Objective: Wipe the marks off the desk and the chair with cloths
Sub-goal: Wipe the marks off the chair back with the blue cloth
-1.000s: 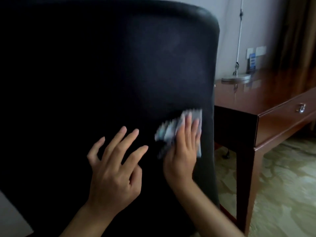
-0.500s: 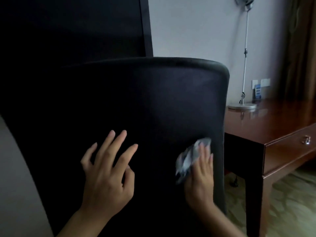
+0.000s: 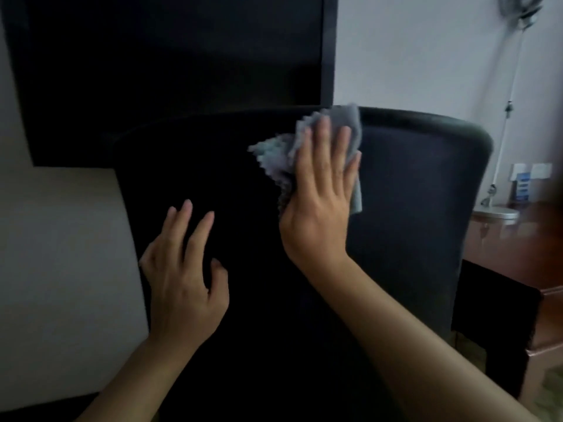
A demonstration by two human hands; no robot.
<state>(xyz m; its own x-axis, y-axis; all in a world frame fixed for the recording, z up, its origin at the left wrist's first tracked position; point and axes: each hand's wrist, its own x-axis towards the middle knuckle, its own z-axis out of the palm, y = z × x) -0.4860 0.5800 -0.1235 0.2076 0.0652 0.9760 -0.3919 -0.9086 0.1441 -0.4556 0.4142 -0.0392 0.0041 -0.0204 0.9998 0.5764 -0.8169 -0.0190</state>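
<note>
I see the right hand (image 3: pixel 320 190) flat, fingers straight and together, pressing a grey cloth (image 3: pixel 304 147) against the black chair (image 3: pixel 411 208) back near its top edge, frame centre. Left hand (image 3: pixel 182 275) rests spread, fingers apart, on the chair lower left. Bench (image 3: pixel 518 248) at right edge.

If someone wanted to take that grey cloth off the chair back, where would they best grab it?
Probably the crumpled zigzag-edged corner of the grey cloth, coming from the left. It bunches out free there, while the right hand presses the rest flat against the chair back.
</note>
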